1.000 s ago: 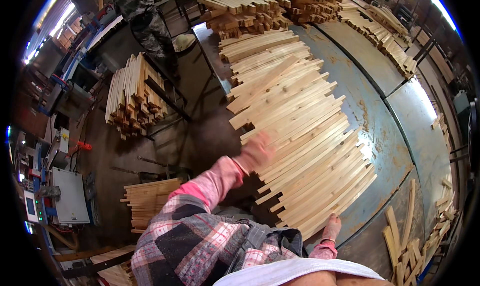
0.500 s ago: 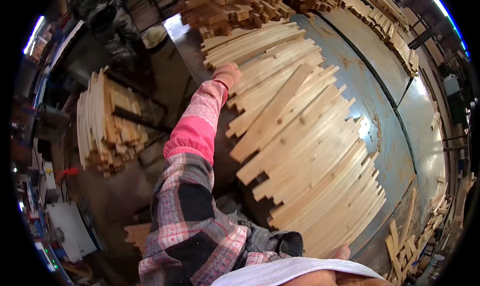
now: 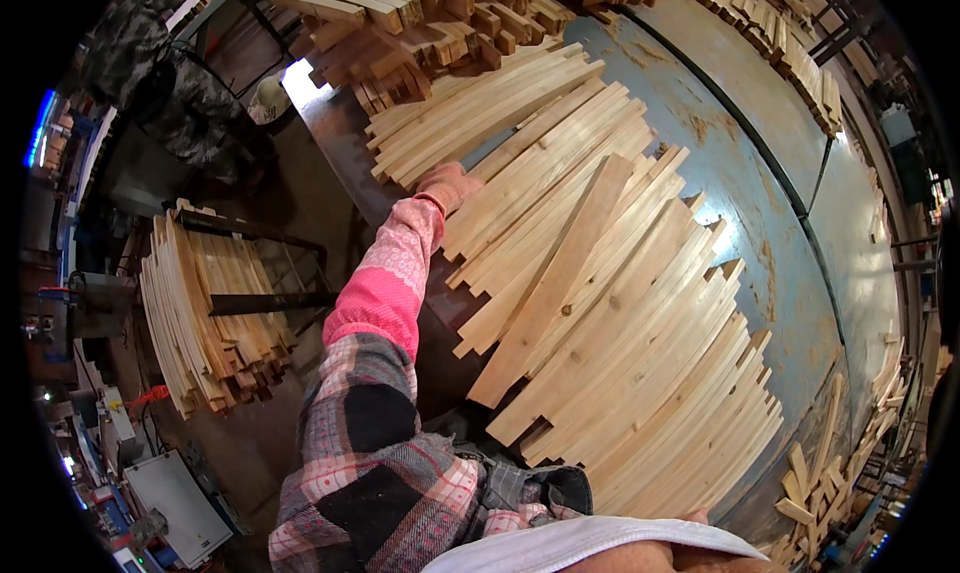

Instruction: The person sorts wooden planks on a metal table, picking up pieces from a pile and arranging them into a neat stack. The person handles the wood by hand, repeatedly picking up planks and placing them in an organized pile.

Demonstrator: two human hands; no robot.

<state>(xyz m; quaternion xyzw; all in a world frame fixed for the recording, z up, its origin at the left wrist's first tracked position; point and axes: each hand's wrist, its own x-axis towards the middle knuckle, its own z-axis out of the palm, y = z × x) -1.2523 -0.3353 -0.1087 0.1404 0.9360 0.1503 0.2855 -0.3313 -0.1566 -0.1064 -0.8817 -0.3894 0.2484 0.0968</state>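
Left hand [image 3: 447, 185], gloved, is reaching far across the desk [image 3: 770, 223], lying flat and open on the near ends of the fanned wooden slats [image 3: 560, 263], seemingly steadying or sliding them. Right hand [image 3: 697, 516] is barely showing; grip unclear.

Bright, warm light floods the wooden slats [image 3: 600, 303] just right of the left hand [image 3: 447, 183], washing the pale grain almost white. A hard glare patch burns on the blue desk [image 3: 760, 223] further right, and another flares at the desk's near corner above and left of that hand. Left of the sleeve [image 3: 385, 293], the floor drops into deep shadow. Fisheye bending curves every slat and the desk's edge toward the rim, which is ringed in black. Focus is crisp mid-frame, softer at the edges.
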